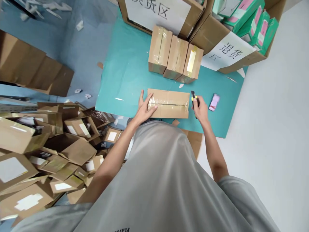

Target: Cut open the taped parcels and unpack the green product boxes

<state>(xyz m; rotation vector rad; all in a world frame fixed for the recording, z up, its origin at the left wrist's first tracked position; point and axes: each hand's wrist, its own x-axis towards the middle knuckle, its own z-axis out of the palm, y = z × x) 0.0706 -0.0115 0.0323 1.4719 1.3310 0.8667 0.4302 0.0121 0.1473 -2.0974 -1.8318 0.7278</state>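
Observation:
A flat cardboard box (170,103) sealed with clear tape lies on the teal mat (125,74) in front of me. My left hand (145,108) rests on the box's left end, fingers laid over its top. My right hand (200,109) is closed around a yellow and black utility knife (194,97) just off the box's right end. The knife's tip is near the box's right edge; I cannot tell whether it touches.
Three taped boxes (175,54) stand behind the flat one. Two large labelled cartons (227,48) sit at the back, one holding green packages (251,19). A small pink card (214,102) lies to the right. A heap of opened cardboard boxes (48,151) fills the left floor.

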